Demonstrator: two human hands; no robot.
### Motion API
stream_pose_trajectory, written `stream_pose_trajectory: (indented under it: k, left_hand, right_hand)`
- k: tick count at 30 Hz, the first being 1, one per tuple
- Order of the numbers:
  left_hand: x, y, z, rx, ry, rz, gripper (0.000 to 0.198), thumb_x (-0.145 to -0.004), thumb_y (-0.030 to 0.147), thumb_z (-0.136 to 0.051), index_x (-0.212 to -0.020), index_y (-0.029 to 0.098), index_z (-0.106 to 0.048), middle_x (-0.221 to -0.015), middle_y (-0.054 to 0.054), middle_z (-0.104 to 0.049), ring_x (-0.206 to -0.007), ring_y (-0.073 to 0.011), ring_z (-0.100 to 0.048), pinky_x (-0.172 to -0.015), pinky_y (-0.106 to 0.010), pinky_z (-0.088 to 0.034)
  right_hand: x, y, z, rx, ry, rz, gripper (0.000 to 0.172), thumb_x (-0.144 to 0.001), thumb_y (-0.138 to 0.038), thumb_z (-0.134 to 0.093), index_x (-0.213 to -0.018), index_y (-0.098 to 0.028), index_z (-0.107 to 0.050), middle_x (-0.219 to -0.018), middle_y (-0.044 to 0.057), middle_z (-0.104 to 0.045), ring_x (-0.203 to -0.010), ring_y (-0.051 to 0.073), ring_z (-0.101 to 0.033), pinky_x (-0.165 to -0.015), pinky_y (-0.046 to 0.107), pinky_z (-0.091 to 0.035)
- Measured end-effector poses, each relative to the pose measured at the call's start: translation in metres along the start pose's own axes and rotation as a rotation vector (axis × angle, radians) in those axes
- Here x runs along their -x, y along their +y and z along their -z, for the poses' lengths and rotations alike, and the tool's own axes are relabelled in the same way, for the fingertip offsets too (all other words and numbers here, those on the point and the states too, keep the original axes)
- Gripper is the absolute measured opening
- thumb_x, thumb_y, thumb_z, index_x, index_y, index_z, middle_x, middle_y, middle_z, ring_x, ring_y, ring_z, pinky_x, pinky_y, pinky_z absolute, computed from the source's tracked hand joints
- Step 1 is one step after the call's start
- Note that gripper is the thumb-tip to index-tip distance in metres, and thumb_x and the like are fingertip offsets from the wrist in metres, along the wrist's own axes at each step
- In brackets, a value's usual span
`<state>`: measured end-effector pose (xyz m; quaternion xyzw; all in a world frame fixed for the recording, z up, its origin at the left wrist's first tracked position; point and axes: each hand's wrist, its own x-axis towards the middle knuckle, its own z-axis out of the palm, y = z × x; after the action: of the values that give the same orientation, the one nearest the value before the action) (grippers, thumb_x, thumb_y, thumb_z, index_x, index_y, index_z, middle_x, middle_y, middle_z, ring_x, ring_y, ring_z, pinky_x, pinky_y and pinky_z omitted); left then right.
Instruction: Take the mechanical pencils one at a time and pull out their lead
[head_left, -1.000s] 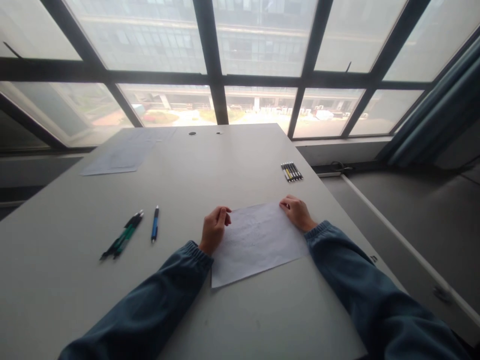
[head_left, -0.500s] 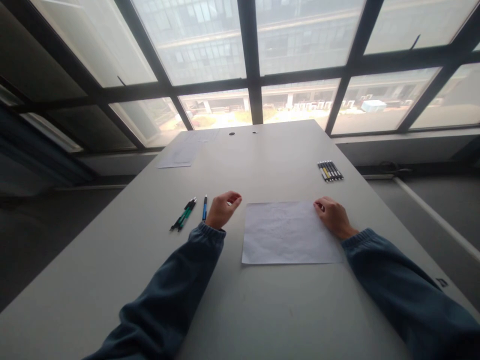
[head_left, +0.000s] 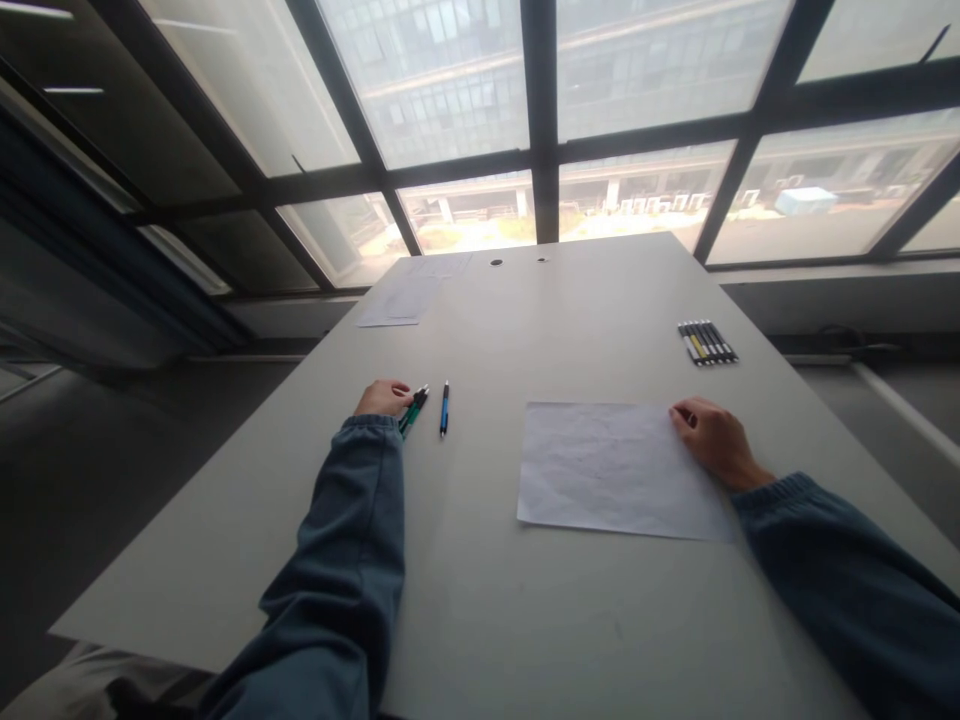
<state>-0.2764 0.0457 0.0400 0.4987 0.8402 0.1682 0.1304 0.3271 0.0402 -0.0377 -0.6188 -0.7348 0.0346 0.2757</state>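
A white sheet of paper [head_left: 611,468] lies flat on the grey table [head_left: 487,590] in front of me. My right hand [head_left: 712,441] rests on the sheet's right edge, fingers curled and pressed down on it. My left hand [head_left: 382,398] has reached out to the left and lies over the near ends of two green-and-black pens [head_left: 413,409]; its fingers are mostly hidden, so I cannot tell whether they grip the pens. A blue pen [head_left: 445,407] lies just right of those pens, untouched.
A row of several dark pens, one yellow [head_left: 707,342], lies at the table's right side. More paper sheets [head_left: 401,300] lie at the far left corner. Two small round holes [head_left: 496,262] sit near the far edge. Large windows stand behind; the table's left edge drops to dark floor.
My left hand has let go of the sheet's left corner and moved left to the green pens. The right hand stays on the paper. The view has swung to the left.
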Motion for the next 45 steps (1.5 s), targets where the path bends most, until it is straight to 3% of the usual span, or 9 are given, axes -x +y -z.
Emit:
stream_pose_trajectory:
  k: [7, 12, 17, 20, 24, 29, 32, 38, 45]
  left_hand:
    - [-0.006, -0.001, -0.007, 0.007, -0.044, -0.030, 0.030, -0.062, 0.018, -0.082, -0.092, 0.015, -0.079, -0.086, -0.008, -0.079, -0.077, -0.0213, -0.073, -0.073, -0.026, -0.054]
    - [0.005, 0.013, 0.004, -0.007, 0.065, -0.077, 0.025, -0.058, 0.013, -0.080, -0.083, 0.014, -0.078, -0.087, -0.011, -0.078, -0.086, -0.0253, -0.073, -0.083, -0.031, -0.056]
    - [0.029, 0.053, 0.024, 0.161, 0.211, -0.253, 0.036, -0.064, 0.019, -0.075, -0.100, 0.015, -0.079, -0.085, -0.007, -0.077, -0.081, -0.0213, -0.072, -0.084, -0.032, -0.057]
    - [0.052, 0.089, 0.023, 0.481, 0.139, -0.392, 0.044, -0.069, 0.027, -0.073, -0.110, 0.013, -0.076, -0.088, -0.007, -0.075, -0.078, -0.0188, -0.070, -0.072, -0.029, -0.058]
    - [0.086, 0.136, -0.001, 0.743, 0.046, -0.485, 0.030, -0.068, 0.025, -0.076, -0.095, 0.013, -0.074, -0.084, -0.005, -0.072, -0.076, -0.0156, -0.068, -0.071, -0.026, -0.056]
    - [0.131, 0.177, -0.057, 1.123, -0.308, -0.413, 0.030, -0.069, 0.029, -0.081, -0.090, 0.016, -0.065, -0.078, -0.002, -0.072, -0.077, -0.0153, -0.072, -0.079, -0.029, -0.058]
    - [0.157, 0.193, -0.091, 1.222, -0.425, -0.369, 0.035, -0.071, 0.035, -0.083, -0.092, 0.016, -0.063, -0.083, -0.005, -0.075, -0.084, -0.0194, -0.075, -0.086, -0.036, -0.060]
    - [0.174, 0.201, -0.123, 1.189, -0.436, -0.372, 0.039, -0.071, 0.042, -0.087, -0.090, 0.015, -0.067, -0.084, -0.010, -0.077, -0.088, -0.0247, -0.077, -0.086, -0.040, -0.062]
    - [0.174, 0.203, -0.136, 1.160, -0.443, -0.382, 0.037, -0.070, 0.041, -0.088, -0.090, 0.014, -0.072, -0.085, -0.010, -0.078, -0.084, -0.0234, -0.076, -0.080, -0.035, -0.062]
  right_hand:
    - [-0.001, 0.001, 0.000, -0.007, -0.004, -0.016, 0.024, -0.090, -0.037, -0.054, -0.084, -0.021, -0.070, -0.083, 0.005, -0.072, -0.071, 0.020, -0.062, -0.066, 0.031, -0.040]
    - [-0.001, 0.001, 0.001, -0.009, -0.015, -0.034, 0.023, -0.089, -0.037, -0.054, -0.084, -0.021, -0.071, -0.085, 0.005, -0.073, -0.073, 0.021, -0.063, -0.067, 0.031, -0.041]
    - [-0.002, 0.000, 0.002, -0.012, -0.030, -0.036, 0.022, -0.090, -0.036, -0.054, -0.084, -0.021, -0.070, -0.085, 0.005, -0.073, -0.075, 0.021, -0.063, -0.069, 0.031, -0.041]
    - [-0.003, 0.000, 0.002, -0.015, -0.032, -0.035, 0.022, -0.090, -0.036, -0.054, -0.083, -0.021, -0.070, -0.084, 0.005, -0.073, -0.075, 0.021, -0.063, -0.068, 0.031, -0.041]
    - [-0.004, -0.002, 0.002, -0.033, -0.025, -0.041, 0.022, -0.090, -0.035, -0.054, -0.083, -0.021, -0.071, -0.084, 0.006, -0.073, -0.075, 0.021, -0.063, -0.068, 0.031, -0.042]
    - [-0.004, -0.006, 0.006, -0.187, 0.034, -0.021, 0.024, -0.090, -0.033, -0.054, -0.086, -0.018, -0.073, -0.082, 0.007, -0.072, -0.072, 0.020, -0.062, -0.071, 0.032, -0.046]
    - [-0.004, -0.014, 0.010, -0.393, 0.118, -0.031, 0.025, -0.089, -0.035, -0.057, -0.092, -0.017, -0.074, -0.083, 0.007, -0.072, -0.070, 0.018, -0.062, -0.070, 0.032, -0.048]
    - [0.000, -0.041, 0.012, -0.942, -0.016, -0.190, 0.034, -0.085, -0.046, -0.068, -0.097, -0.015, -0.073, -0.069, 0.002, -0.067, -0.059, 0.014, -0.058, -0.055, 0.027, -0.047]
    - [0.005, -0.055, 0.007, -1.120, -0.133, -0.151, 0.037, -0.079, -0.048, -0.078, -0.098, -0.017, -0.074, -0.073, 0.003, -0.071, -0.065, 0.015, -0.064, -0.061, 0.028, -0.051]
